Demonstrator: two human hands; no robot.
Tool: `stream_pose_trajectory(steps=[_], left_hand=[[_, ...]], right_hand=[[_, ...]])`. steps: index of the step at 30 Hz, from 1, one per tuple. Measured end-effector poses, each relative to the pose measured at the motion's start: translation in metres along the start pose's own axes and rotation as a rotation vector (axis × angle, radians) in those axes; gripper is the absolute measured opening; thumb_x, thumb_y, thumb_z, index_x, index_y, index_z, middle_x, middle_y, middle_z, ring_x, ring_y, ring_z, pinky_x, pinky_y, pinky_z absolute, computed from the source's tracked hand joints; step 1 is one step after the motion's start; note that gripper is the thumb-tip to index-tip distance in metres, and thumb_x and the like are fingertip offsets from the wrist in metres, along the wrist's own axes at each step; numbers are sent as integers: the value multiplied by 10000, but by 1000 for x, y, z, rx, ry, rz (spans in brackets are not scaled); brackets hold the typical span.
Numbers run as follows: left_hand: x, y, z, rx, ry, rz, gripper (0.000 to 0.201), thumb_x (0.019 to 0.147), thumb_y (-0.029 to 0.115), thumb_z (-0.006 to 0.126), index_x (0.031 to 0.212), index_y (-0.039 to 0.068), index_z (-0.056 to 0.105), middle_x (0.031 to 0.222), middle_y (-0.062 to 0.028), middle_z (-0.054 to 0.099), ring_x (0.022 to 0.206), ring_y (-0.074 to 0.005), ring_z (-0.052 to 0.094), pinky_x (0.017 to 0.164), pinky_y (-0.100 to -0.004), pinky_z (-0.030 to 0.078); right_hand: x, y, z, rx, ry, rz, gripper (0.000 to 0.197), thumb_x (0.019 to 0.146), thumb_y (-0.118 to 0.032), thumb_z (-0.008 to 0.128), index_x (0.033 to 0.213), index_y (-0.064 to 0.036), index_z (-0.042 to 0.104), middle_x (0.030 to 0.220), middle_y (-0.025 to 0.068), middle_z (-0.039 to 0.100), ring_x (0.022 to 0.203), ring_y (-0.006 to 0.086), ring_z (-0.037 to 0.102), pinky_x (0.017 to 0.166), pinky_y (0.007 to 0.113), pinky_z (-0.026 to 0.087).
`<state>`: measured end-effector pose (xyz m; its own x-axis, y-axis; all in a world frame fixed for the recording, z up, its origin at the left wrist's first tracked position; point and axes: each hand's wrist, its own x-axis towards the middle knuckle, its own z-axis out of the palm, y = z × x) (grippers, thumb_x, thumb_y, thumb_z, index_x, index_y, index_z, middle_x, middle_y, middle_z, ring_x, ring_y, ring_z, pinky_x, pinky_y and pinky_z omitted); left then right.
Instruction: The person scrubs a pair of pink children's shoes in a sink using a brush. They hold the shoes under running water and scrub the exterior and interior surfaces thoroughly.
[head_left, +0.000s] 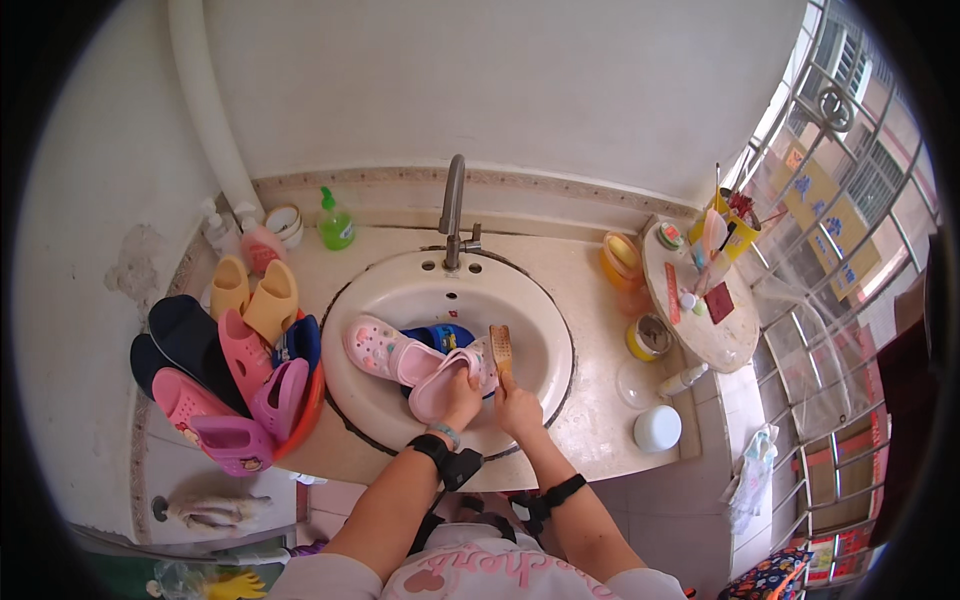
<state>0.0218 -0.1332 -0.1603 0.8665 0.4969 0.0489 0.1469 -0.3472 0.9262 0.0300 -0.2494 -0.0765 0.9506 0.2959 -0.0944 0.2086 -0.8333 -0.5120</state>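
My left hand [461, 398] is closed on a pink clog [433, 392], tilted over the white sink basin [350, 300]. In my right hand [517, 408] is a wooden scrubbing brush [501, 350], held by its handle, with its head against or just beside the clog's toe. Another pink clog [380, 345] with small decorations lies in the basin to the left. Blue footwear [452, 336] shows partly beneath and behind the pink pair. The chrome faucet [454, 215] stands behind the basin; I cannot make out any running water.
Left of the sink, an orange-red basin [312, 412] holds several clogs and slippers. Behind it stand pump bottles [262, 242] and a green soap bottle [335, 222]. On the right are a yellow-lidded jar [648, 338], a white round container [657, 428] and a cluttered oval board [730, 335].
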Motion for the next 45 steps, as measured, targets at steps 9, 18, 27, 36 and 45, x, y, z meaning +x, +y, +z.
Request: stream_pose_trajectory(steps=[9,18,27,36,45], left_hand=[[-3,2,1,-25,5,-55,233,854,119,488,1036,-25,515,964,-245,579,895,-394,559,775,-409,436],[-8,19,-30,-120,42,123,303,776,142,645,1003,-29,541,910,-151,613,814,-240,593,734,-335,465],[-18,8,-99,430,116,50,458,655,155,700,1010,-34,479,1042,-208,491,978,-365,496,836,-406,421],[-26,25,-96,573,-159,-147,632,604,151,743,1121,-25,424,1174,-207,402,1006,-371,510,850,-400,445],[-32,-12,-87,420,116,401,391,617,-77,594,998,-26,524,946,-178,469,943,-358,453,844,-394,379]], right_hand=[[27,35,-13,346,-142,173,362,850,-314,417,1089,-88,569,930,268,592,900,420,562,820,461,441],[-20,44,-37,255,-191,168,444,839,-343,448,1180,-72,528,1005,261,580,966,361,566,834,367,437],[10,31,-37,351,-43,56,427,853,-304,483,1209,-70,507,1036,218,593,975,318,580,833,325,440],[19,23,-39,324,-33,-5,395,842,-319,517,1170,-101,549,968,200,618,916,315,600,791,341,458],[6,6,-50,123,-61,-79,359,822,-309,516,1154,-180,563,831,194,626,775,347,609,700,414,480]])
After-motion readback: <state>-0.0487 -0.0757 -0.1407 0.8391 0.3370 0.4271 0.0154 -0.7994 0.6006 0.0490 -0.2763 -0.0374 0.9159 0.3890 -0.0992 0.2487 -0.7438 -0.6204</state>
